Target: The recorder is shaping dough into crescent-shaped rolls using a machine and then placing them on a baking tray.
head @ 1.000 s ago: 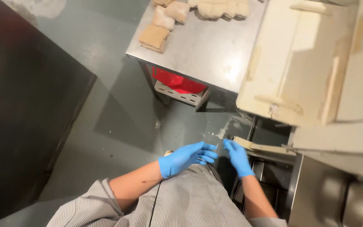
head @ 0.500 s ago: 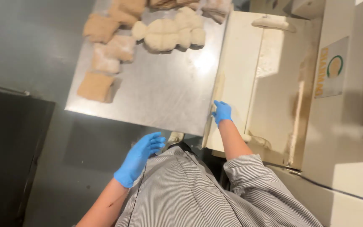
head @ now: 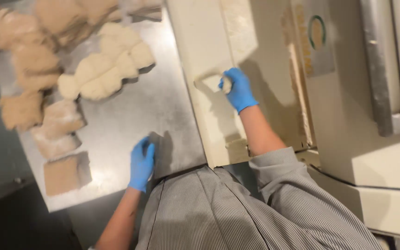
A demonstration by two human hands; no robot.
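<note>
My right hand (head: pixel 238 89), in a blue glove, is closed on a flat strip of pale dough (head: pixel 214 79) lying on the cream conveyor belt (head: pixel 200 41) of a dough machine. My left hand (head: pixel 141 163), also in a blue glove, rests flat on the near edge of the steel table (head: pixel 135 115), holding nothing. On the table, rounded dough balls (head: pixel 107 69) sit in a cluster at the far side. Squarish floured dough blocks (head: pixel 56 134) lie along its left side.
The cream machine housing (head: pixel 371 157) fills the right side, with a metal roller bar (head: pixel 378 69) at the far right. Dark floor (head: pixel 5 217) lies left of and below the table. My striped shirt (head: pixel 237 208) fills the bottom.
The view has swung from the floor up onto the table and belt. My right hand reached forward along the belt and closed on the dough strip. My left hand came to rest on the table edge.
</note>
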